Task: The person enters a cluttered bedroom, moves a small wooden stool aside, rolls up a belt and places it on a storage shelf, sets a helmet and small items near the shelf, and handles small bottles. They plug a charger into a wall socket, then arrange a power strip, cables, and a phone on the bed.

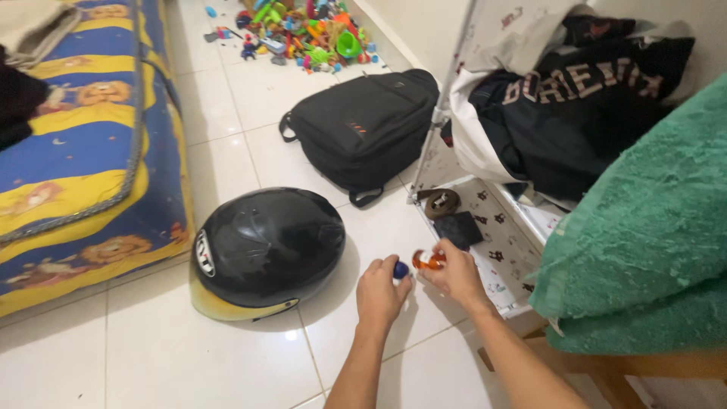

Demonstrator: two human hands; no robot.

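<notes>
Bright, sharp, glare on floor tiles (250,98)

Floor clutter beside a mattress

A helmet (265,250), backpack (363,125), toys (307,34) and mattress (83,144) are seen; a green towel (644,227) is stacked right.

Both forearms enter from 6 o'clock and converge toward frame centre. Left hand (381,290): back of hand up, fingers curled closed, pinching at the fingertips, pointing to 1 o'clock. Right hand (454,274): fingers flexed, fingertips pinched together, pointing to 10 o'clock, just beside the left.
</notes>
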